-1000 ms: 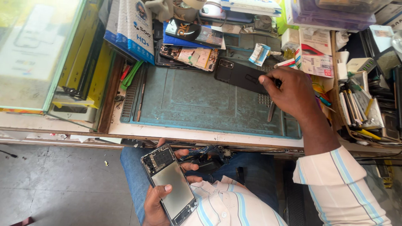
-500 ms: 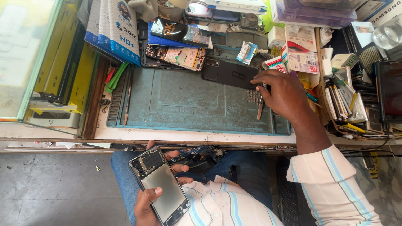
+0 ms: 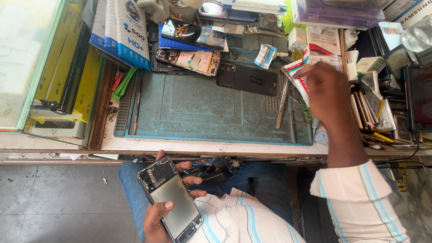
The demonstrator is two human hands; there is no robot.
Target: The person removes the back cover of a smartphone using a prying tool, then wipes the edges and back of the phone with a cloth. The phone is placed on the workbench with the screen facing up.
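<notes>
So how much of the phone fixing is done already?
The opened phone in the left hand already has its back off, with its insides showing. A dark back cover lies on the blue-green work mat. The right hand is up by the clutter of small tools at the mat's right edge and grips nothing I can see. The phone isn't closed up yet, so that part is left.

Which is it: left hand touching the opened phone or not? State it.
Touching. The head view shows the left hand gripping the opened phone over the lap, thumb across its lower edge and fingers wrapped around its far side.
</notes>
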